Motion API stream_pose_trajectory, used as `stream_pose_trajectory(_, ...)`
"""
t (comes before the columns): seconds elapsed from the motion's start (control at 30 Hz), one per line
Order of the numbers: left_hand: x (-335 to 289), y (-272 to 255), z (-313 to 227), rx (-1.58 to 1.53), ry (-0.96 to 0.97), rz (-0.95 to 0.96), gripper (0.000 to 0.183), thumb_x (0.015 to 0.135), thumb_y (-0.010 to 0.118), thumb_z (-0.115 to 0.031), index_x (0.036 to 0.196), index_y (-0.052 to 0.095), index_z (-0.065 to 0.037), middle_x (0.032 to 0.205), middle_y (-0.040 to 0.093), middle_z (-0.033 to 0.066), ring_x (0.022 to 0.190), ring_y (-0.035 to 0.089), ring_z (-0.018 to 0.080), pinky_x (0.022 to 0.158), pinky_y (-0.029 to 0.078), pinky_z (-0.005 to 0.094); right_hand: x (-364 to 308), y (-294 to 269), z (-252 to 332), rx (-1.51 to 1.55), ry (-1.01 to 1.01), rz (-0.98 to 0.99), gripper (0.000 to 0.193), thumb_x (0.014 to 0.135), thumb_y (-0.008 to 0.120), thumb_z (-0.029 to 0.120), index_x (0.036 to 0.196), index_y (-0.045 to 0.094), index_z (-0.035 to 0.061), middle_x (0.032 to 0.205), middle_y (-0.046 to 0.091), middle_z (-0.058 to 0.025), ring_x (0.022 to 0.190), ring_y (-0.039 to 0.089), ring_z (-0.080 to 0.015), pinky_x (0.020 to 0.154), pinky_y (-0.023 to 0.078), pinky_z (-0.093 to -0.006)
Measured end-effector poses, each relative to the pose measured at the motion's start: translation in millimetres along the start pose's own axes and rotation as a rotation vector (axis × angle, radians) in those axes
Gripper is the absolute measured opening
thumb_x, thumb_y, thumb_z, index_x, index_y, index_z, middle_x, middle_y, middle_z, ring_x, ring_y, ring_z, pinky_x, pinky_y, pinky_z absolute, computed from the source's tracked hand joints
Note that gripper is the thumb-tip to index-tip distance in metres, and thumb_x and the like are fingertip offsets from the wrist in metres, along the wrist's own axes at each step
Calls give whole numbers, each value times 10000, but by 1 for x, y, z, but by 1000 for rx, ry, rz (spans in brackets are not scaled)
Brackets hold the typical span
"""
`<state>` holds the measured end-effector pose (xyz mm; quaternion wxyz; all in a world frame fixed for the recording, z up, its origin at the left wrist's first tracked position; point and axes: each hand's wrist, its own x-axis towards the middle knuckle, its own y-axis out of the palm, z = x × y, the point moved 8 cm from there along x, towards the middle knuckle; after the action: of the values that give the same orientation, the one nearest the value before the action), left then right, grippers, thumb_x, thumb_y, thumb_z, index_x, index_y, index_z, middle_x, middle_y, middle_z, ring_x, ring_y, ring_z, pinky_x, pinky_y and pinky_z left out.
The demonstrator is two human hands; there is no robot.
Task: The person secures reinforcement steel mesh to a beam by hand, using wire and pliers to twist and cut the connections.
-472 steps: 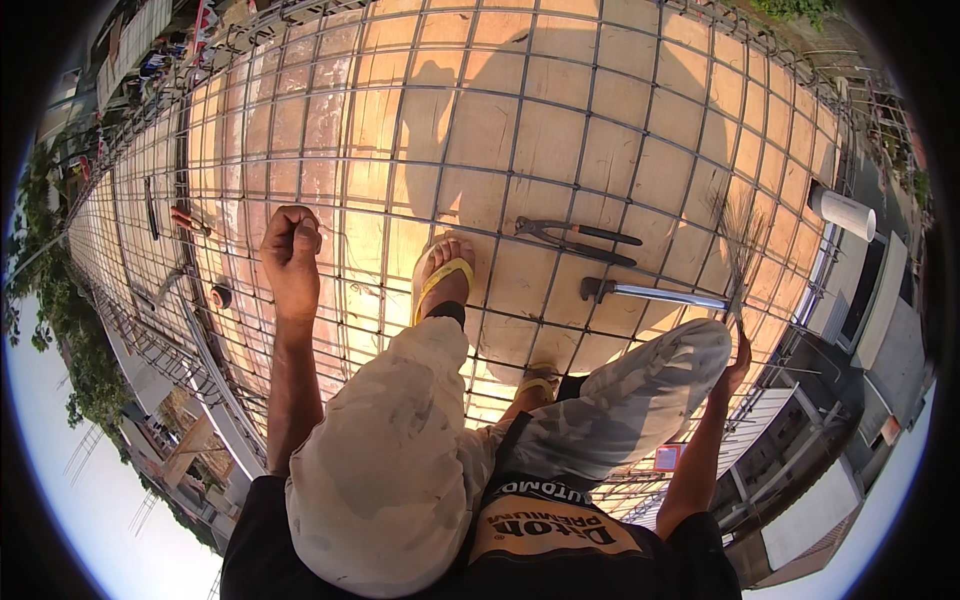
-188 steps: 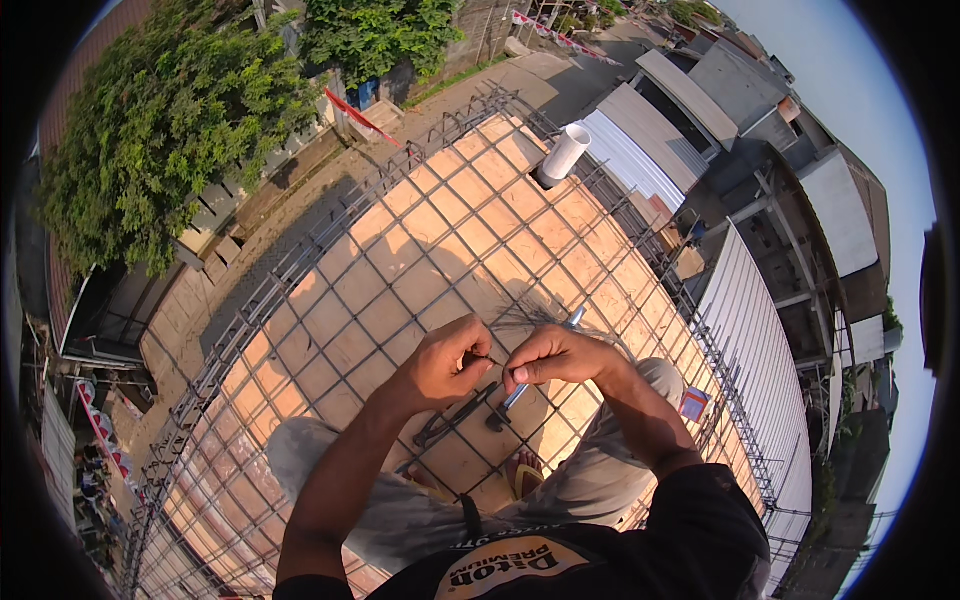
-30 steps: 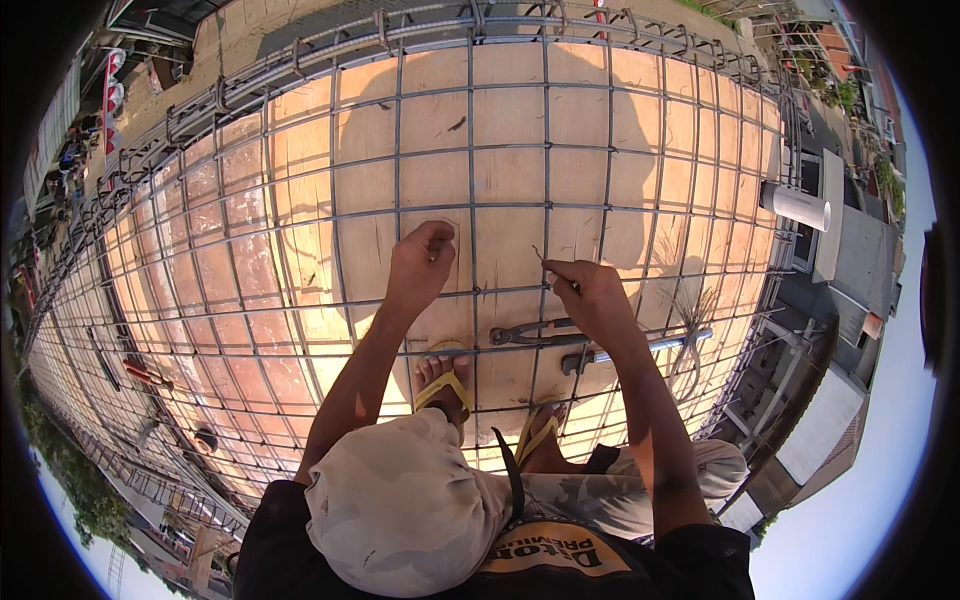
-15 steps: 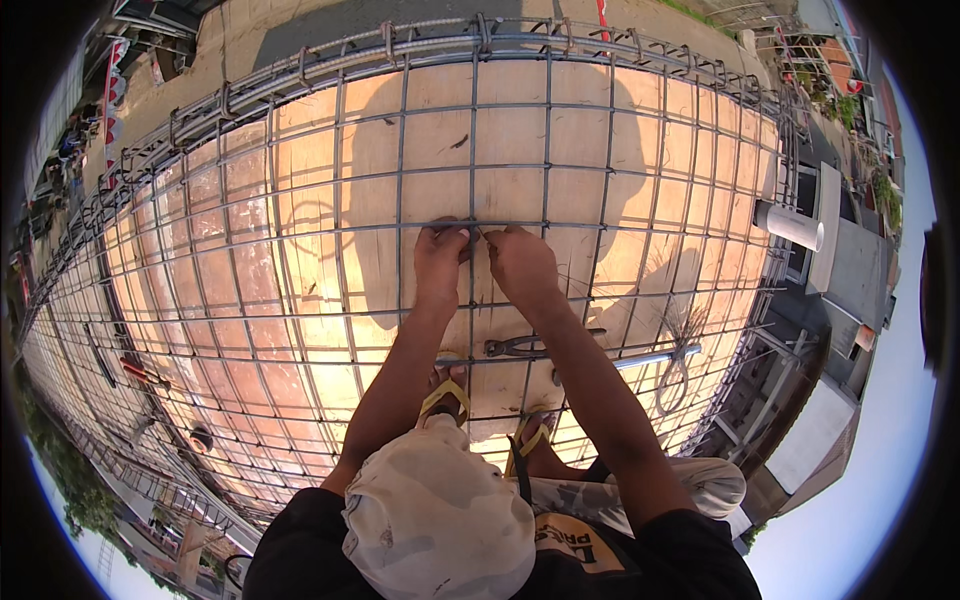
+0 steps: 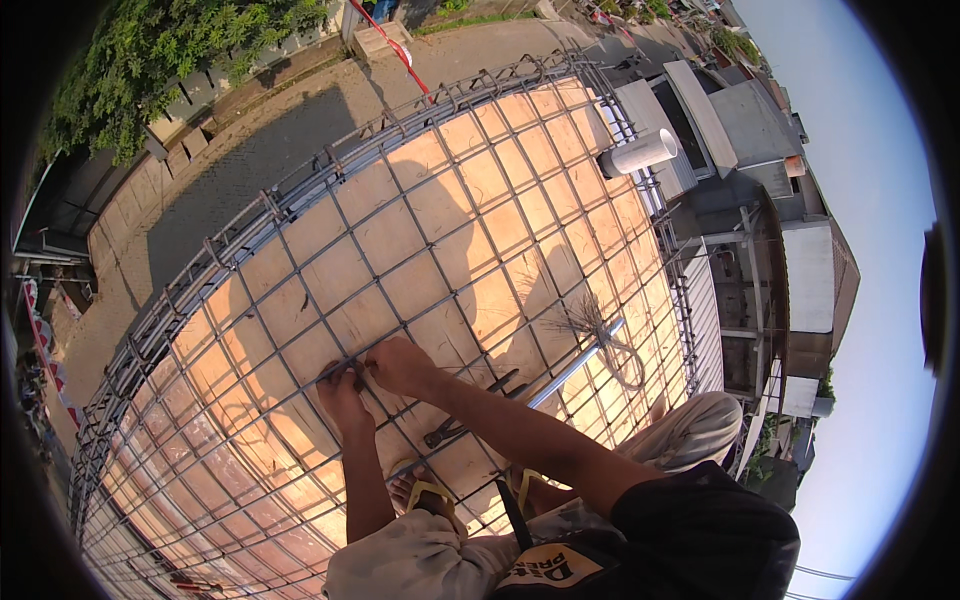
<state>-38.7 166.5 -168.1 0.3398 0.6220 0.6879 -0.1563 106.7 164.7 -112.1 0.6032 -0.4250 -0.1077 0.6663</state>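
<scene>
Atop a sunlit plywood deck (image 5: 325, 243), a grid of slim, dark gray steel bars (image 5: 431, 245) spreads in open squares, partly shaded. A person's left hand (image 5: 345, 402) and right hand (image 5: 402, 368) sit side by side at one crossing, fingers curled; exactly what they grip cannot be told. Dark pincers (image 5: 441, 434) lie near the sandaled feet (image 5: 430, 490).

- what's the grid (image 5: 431, 246) made of?
- metal rods, dark grey and matt.
- and the boards (image 5: 389, 234) under it?
- pale wood, smooth and matt; the reddish panel (image 5: 178, 452) looks scuffed.
- the pipe (image 5: 643, 152)?
- smooth white plastic, by its look.
- that silvery handle (image 5: 575, 366)?
- glossy metal. the pincers (image 5: 445, 432) are darker, duller metal.
- the clothes?
- matt black cloth for the shirt (image 5: 710, 520), creased cloth for the trousers (image 5: 690, 432).
</scene>
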Motion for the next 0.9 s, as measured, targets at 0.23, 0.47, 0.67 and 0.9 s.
stream_pose_trajectory(0.23, 6, -17, 8, 38, 29, 31, 312, 895, 561, 14, 1207, 539, 11, 1138, 667, 145, 1004, 648, 236, 903, 503, 353, -8, 2, 4, 151, -104, -69, 226, 862, 628, 213, 838, 753, 26, 826, 698, -229, 842, 685, -409, 785, 533, -511)
stream_pose_trajectory(0.47, 9, -13, 2, -41, 60, 154, 312, 905, 563, 5, 1216, 539, 3, 1132, 653, 136, 1029, 640, 252, 951, 525, 400, -8, -7, 6, -152, -25, -88, 152, 841, 613, 127, 841, 710, 9, 845, 692, -222, 844, 690, -397, 746, 564, -491)
stream_pose_trajectory(0.67, 7, -15, 5, -127, 7, 136, 324, 884, 562, 33, 1206, 541, 7, 1098, 666, 149, 1012, 655, 261, 954, 514, 398, -21, -6, 15, -271, -102, -88, 115, 816, 634, 118, 823, 711, 33, 830, 698, -192, 829, 707, -366, 706, 573, -465)
stream_pose_trajectory(0.9, -1, -14, 7, -208, -9, -9, 382, 846, 556, 52, 1223, 516, 9, 1150, 622, 130, 1086, 619, 255, 959, 520, 411, -14, 1, 21, -245, -113, -76, 124, 822, 634, 144, 850, 713, 52, 823, 700, -178, 820, 707, -346, 718, 571, -449)
